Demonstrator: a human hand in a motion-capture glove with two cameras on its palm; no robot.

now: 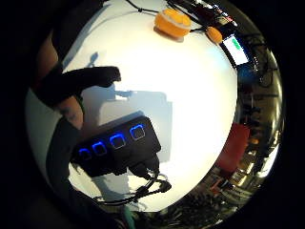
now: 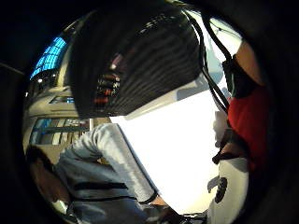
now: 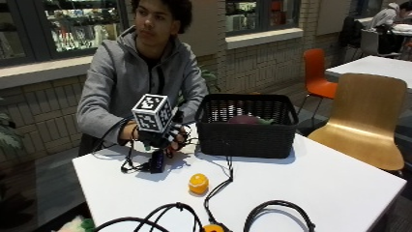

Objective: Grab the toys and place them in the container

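Cables [image 3: 277,212] loop across the near edge of the white worktop [image 3: 334,179], with a small orange-and-black piece [image 3: 212,227] right at the edge.

Black woven basket [image 3: 246,124] sits upright toward the far side of the worktop, just right of the hands. Inside, a dark reddish rounded toy [image 3: 243,119] with a bit of green beside it shows above the rim; rest of the contents hidden by the wall.

Orange toy [image 3: 198,183]: small, round, glossy, paler lobed top. Lies on bare worktop in front of the basket's left corner, apart from it, near a cable, well apart from the hands. Little-finger palm view shows it [image 1: 172,22] far across the worktop.

Right hand [image 3: 159,135] in black glove hovers low over the worktop's far-left part, above a black hub with blue lights [image 1: 117,144]. Fingers loosely curled downward, nothing gripped as far as visible. Bare left hand [image 3: 130,133] sits just beside it, mostly hidden behind it.

Thumb-side palm view: basket wall [image 2: 135,60] close by, grey sleeve [image 2: 117,158] over the worktop.
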